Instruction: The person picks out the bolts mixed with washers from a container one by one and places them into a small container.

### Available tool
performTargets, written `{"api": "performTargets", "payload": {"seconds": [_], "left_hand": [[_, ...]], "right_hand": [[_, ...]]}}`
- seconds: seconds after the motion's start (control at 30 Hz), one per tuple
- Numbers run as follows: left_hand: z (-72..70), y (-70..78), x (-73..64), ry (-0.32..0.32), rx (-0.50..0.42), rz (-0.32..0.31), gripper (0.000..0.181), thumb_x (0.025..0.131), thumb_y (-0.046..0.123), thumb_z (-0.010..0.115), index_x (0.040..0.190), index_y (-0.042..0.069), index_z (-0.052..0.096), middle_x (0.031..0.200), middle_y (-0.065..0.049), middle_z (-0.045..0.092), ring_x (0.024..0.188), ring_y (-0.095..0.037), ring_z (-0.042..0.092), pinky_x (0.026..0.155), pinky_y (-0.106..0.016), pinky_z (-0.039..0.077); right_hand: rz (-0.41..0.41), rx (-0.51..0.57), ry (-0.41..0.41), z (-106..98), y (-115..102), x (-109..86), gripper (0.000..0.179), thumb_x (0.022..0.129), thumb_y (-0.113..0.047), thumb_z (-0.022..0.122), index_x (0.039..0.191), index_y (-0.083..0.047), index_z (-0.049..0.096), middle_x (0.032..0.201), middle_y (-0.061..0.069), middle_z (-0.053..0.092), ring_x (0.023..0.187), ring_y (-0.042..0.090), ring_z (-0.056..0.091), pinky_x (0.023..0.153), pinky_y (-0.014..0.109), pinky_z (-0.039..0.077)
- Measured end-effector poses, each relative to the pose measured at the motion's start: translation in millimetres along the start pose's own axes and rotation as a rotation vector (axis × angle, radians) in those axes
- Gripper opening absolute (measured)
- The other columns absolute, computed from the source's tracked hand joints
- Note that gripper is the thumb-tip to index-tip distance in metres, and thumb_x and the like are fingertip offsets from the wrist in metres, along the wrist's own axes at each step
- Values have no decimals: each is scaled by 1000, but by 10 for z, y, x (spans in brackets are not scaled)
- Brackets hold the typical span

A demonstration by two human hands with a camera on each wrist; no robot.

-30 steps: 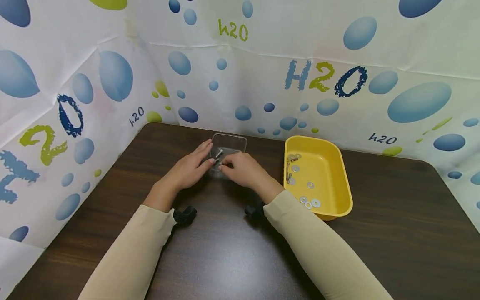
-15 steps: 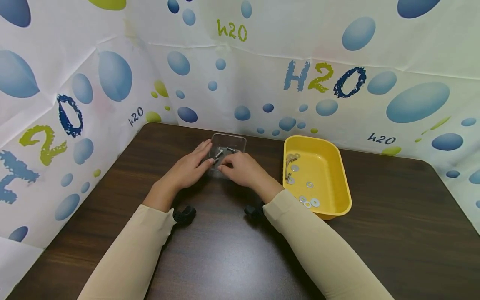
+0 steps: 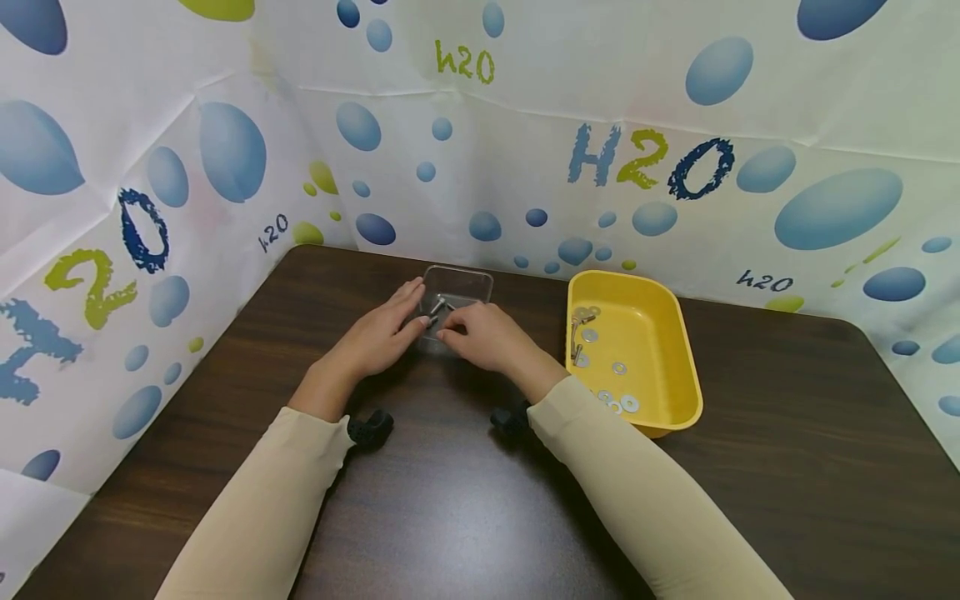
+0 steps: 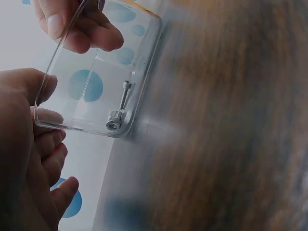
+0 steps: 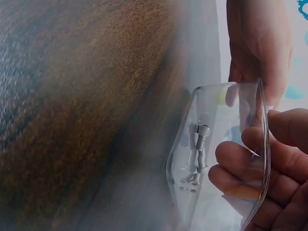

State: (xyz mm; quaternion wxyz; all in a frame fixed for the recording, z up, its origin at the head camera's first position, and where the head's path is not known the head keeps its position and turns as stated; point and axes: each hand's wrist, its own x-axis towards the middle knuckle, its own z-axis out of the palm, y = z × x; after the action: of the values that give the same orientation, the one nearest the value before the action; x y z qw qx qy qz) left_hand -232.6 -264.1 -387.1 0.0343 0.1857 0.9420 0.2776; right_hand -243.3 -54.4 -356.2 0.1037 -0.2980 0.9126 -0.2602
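Note:
A clear plastic box (image 3: 459, 283) stands near the back of the table. My left hand (image 3: 378, 337) holds its left side, the thumb over the near rim and the other fingers outside the wall. My right hand (image 3: 483, 337) reaches over the near right part, with curled fingers inside the box. It pinches a small metal bolt (image 3: 450, 306), mostly hidden behind the fingers. Another bolt (image 3: 438, 307) lies on the box floor. In the left wrist view, a socket-head bolt (image 4: 124, 100) shows through the clear wall; bolts (image 5: 198, 149) also show in the right wrist view.
To the right stands a yellow tray (image 3: 660, 358) with several washers (image 3: 628, 403) and a few bolts (image 3: 577, 354) along its left side. A dark wooden table (image 3: 442, 500) lies under everything. A printed white sheet (image 3: 525, 100) hangs behind and on the left.
The bolt at my right fingers shows at a different place and angle, shifted left since half a second ago. My left hand and the box have stayed put.

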Motion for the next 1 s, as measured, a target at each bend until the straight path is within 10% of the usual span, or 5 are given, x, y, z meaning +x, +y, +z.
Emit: {"api": "performTargets", "payload": {"seconds": [1.0], "left_hand": [[-12, 211, 23, 127, 93, -21, 63, 105, 40, 38, 154, 1, 29, 164, -12, 21, 153, -27, 14, 123, -51, 12]], "right_hand": [[46, -28, 48, -386, 28, -172, 33, 98, -33, 61, 122, -13, 71, 113, 0, 72, 95, 14, 63, 88, 33, 56]]}}
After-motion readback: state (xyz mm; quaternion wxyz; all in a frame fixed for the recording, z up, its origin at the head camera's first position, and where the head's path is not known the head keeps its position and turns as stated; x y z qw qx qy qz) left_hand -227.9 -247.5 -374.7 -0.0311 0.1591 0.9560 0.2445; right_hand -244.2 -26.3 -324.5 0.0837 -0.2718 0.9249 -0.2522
